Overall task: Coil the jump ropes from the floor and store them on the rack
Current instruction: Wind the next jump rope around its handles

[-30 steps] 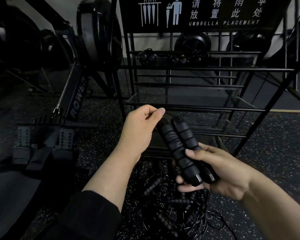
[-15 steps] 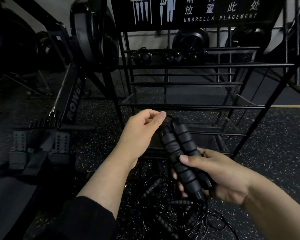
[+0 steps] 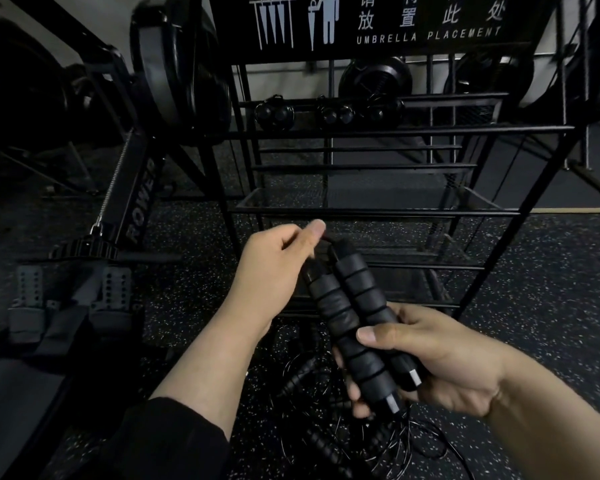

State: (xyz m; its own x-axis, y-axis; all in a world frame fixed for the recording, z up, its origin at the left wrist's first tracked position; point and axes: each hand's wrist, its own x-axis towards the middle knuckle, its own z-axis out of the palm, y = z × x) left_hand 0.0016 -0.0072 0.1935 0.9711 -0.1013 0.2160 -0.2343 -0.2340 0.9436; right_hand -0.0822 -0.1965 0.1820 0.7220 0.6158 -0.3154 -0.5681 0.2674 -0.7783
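Handles [image 3: 357, 327] of one jump rope are held side by side in the right hand [image 3: 426, 362], its grip closed round both, probably so the cord can be coiled evenly. The cord at their top ends is pinched by the left hand [image 3: 278, 261]. More ropes [image 3: 329, 441] lie tangled on the floor [image 3: 534, 306] below. On the rack [image 3: 378, 211] behind, dark bundles [image 3: 329, 114] sit on the upper shelf; what they are cannot be told.

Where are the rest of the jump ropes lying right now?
In the head view, the tangled ropes lie in a heap on the speckled floor at bottom centre, just before the rack and below the right hand holding two handles.
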